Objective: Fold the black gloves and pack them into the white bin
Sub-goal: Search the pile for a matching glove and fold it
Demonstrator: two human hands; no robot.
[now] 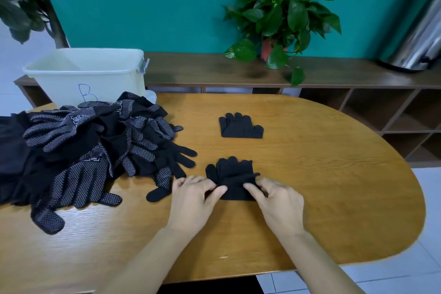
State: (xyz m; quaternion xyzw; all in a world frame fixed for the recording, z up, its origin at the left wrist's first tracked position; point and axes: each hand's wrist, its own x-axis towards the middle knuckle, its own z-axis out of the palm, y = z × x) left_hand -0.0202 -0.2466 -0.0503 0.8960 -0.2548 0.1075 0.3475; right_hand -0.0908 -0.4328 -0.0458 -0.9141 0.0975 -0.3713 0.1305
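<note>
Two bare forearms enter from the bottom edge, one from about 7 o'clock and the other from about 5 o'clock, with no sleeve showing on either as far as the frame reaches. The left hand (193, 200) and the right hand (278, 205) wear no gloves, rings, watch or bands. The fingernails that show are short and unpainted.

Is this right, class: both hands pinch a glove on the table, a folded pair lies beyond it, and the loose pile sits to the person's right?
Not quite. In the head view the loose pile sits to the person's left. Both the left hand and right hand do pinch the glove; the folded pair lies beyond.
</note>
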